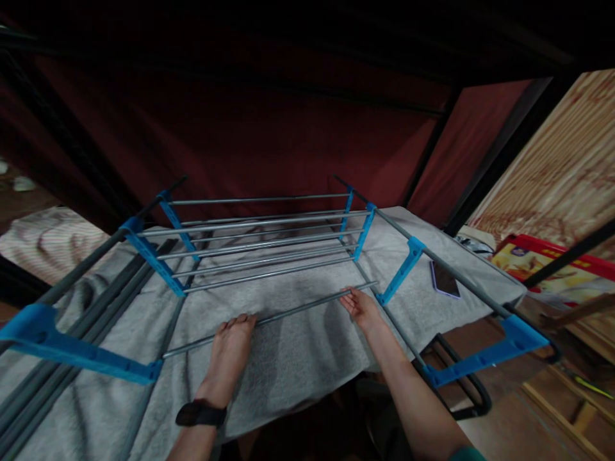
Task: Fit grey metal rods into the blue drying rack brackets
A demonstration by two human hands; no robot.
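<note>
A thin grey metal rod (302,307) lies crosswise in front of me, held in both hands. My left hand (234,346) is closed over it left of the middle, a dark band on the wrist. Nearer the rod's right end, my right hand (358,306) pinches it with the fingertips. Around my hands stands a partly built rack: long side tubes with blue plastic brackets, such as the left bracket (81,349) and the right bracket (402,272). Farther back, several rods (269,244) span between the brackets. The held rod's left end lies close to the near-left bracket.
A grey cloth (298,358) covers the table. Several loose tubes (96,320) lie along the left side. On the right are a phone (444,279) and, beyond the table, a red and yellow box (552,262). Dark frame posts and red fabric (288,141) stand behind.
</note>
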